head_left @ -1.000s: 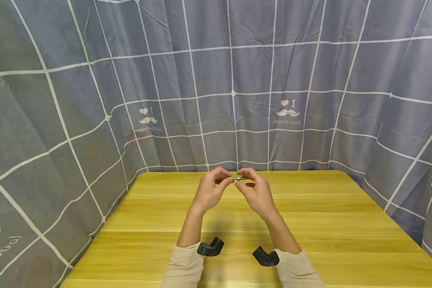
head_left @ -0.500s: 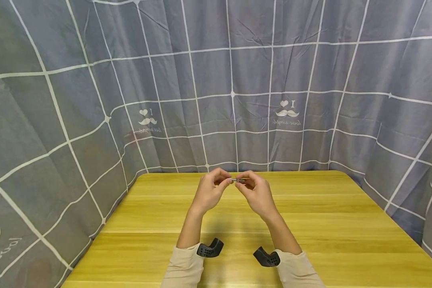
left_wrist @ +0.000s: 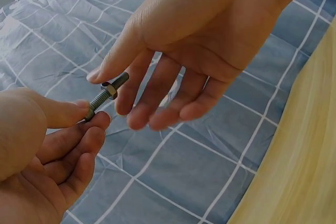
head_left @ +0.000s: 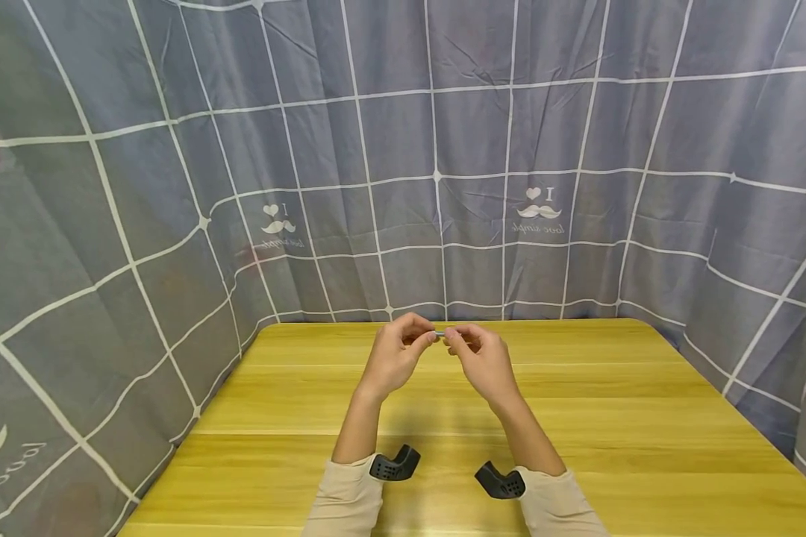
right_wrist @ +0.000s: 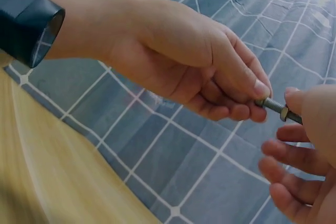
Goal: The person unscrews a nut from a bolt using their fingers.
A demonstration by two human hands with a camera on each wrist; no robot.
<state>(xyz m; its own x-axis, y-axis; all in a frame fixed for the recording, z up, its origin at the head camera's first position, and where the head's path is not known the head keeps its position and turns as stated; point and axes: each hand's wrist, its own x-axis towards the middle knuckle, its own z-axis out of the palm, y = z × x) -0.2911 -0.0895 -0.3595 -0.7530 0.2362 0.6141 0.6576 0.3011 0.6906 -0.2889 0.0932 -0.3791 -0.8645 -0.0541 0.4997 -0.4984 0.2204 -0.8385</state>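
A metal bolt [left_wrist: 98, 101] is held level in the air between the two hands, over the far part of the table. The left hand [head_left: 391, 358] pinches its head end between thumb and index finger, hiding the head. A hex nut [left_wrist: 109, 91] sits partway along the thread, with bare thread showing on both sides of it. The right hand [head_left: 486, 365] has its thumb and index finger around the nut, and its other fingers hang loosely bent below. In the right wrist view, the nut [right_wrist: 284, 114] lies right at the right thumb tip.
Under the hands is a yellow wood-grain table [head_left: 295, 418]. A grey curtain [head_left: 403, 216] with white grid lines stands along its far edge and both sides. Each forearm wears a black wrist mount [head_left: 395, 464] over a beige sleeve.
The right thumb and index finger close in from a wider spread, and the thumb slides forward over the nut, covering it in the head view. The left hand keeps its pinch on the bolt.
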